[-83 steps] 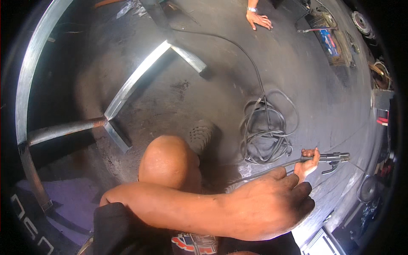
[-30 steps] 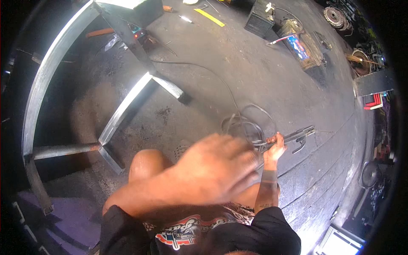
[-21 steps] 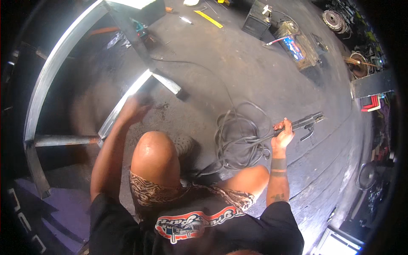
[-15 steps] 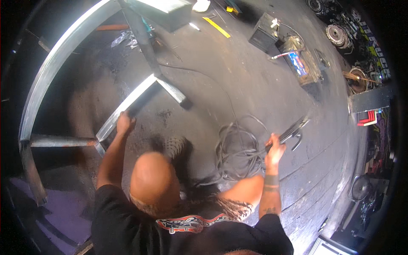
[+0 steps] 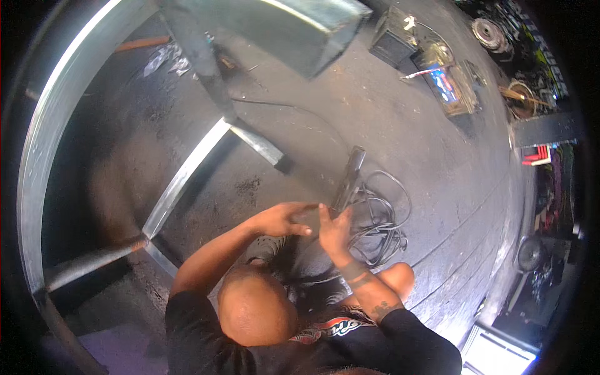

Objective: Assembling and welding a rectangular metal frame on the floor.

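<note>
Behind the right hand (image 5: 334, 234), two dark bands (image 5: 354, 272) ring the forearm (image 5: 369, 292), a small dark tattoo (image 5: 382, 308) farther up it. Farther back spreads a black short-sleeved T-shirt (image 5: 406, 344) with red-and-white print (image 5: 337, 328). Just below the left hand (image 5: 282, 220) shows a hole-dotted shoe (image 5: 269, 246).

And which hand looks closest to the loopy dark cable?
The right hand, the one at the lower end of the dark tool. In the picture it shows beside the looped cable; the left hand is farther left.
</note>
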The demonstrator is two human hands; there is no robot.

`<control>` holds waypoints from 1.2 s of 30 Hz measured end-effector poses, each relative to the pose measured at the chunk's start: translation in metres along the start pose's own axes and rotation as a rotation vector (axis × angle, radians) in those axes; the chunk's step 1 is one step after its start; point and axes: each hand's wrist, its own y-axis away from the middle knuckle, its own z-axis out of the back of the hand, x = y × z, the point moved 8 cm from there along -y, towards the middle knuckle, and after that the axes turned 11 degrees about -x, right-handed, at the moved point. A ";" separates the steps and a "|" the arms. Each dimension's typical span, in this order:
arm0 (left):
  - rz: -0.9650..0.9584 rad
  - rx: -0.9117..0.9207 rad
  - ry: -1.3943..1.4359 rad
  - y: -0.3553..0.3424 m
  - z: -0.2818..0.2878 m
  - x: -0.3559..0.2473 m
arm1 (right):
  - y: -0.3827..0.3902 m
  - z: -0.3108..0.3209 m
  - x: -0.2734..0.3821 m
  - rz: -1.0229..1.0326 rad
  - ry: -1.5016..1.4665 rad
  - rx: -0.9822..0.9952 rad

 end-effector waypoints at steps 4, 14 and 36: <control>0.038 0.020 0.208 0.000 -0.012 -0.009 | 0.023 -0.023 0.004 -0.353 -0.347 0.148; 0.160 -0.686 -0.592 0.085 0.123 0.079 | 0.060 -0.004 -0.121 -0.605 0.078 0.019; 0.002 -1.148 0.372 -0.181 0.241 0.076 | 0.078 0.046 -0.154 -1.134 0.024 -0.206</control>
